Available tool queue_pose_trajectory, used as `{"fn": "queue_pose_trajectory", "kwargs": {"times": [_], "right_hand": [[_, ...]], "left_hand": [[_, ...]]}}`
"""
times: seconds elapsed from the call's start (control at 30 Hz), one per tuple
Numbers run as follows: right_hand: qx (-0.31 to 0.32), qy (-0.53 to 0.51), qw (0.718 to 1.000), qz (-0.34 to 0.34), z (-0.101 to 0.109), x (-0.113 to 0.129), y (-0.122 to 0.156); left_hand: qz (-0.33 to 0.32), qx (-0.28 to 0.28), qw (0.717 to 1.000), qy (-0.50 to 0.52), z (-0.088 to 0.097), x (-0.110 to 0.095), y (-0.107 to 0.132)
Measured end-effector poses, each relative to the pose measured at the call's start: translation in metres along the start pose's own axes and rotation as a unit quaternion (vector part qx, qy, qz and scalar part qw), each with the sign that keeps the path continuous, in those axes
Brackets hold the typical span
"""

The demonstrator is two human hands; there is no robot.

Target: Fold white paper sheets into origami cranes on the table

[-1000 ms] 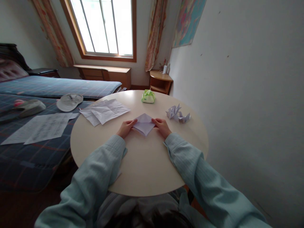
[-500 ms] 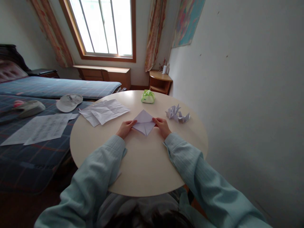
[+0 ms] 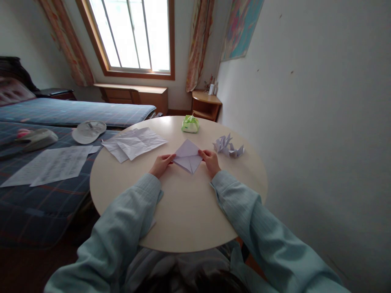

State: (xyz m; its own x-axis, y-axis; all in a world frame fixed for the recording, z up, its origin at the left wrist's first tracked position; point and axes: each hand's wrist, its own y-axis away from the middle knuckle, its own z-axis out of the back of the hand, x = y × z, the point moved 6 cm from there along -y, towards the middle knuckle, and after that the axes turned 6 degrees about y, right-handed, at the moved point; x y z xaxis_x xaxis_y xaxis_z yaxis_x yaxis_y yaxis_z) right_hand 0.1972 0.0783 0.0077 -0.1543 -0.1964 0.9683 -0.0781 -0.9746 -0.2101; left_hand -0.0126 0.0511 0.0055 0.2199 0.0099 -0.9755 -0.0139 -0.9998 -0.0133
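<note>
A folded white paper (image 3: 188, 155), diamond-shaped with creases running across and down to its near corner, is held between my hands over the round table (image 3: 183, 211). My left hand (image 3: 161, 164) pinches its left corner between thumb and fingers. At the right corner, my right hand (image 3: 210, 161) grips the paper the same way, thumb on top. Folded paper figures (image 3: 227, 146) with pointed tips stand just beyond my right hand. Creased white sheets (image 3: 137, 142) lie overlapping past my left hand.
A green and white tissue pack (image 3: 190, 124) sits near the table's far edge. On the bed (image 3: 61, 199) to the left are a white cap (image 3: 89, 132) and printed sheets (image 3: 58, 162). A wall (image 3: 320, 142) runs along the right side.
The folded paper has shifted slightly to the right and tilted a little. My right hand has moved slightly right with it; my left hand stays nearly in place.
</note>
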Motion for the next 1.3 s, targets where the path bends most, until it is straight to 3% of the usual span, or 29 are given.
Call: {"fn": "queue_pose_trajectory", "kwargs": {"times": [0.47,1.3], "right_hand": [[-0.015,-0.006,1.000,0.007,0.0030,-0.0030,-0.0031],[-0.013,-0.029,0.999,0.004,0.0024,-0.0027,-0.0024]], "left_hand": [[-0.027,0.006,0.999,-0.030,-0.0010,-0.0095,0.0018],[-0.020,0.010,1.000,0.009,0.0003,-0.0052,-0.0008]]}}
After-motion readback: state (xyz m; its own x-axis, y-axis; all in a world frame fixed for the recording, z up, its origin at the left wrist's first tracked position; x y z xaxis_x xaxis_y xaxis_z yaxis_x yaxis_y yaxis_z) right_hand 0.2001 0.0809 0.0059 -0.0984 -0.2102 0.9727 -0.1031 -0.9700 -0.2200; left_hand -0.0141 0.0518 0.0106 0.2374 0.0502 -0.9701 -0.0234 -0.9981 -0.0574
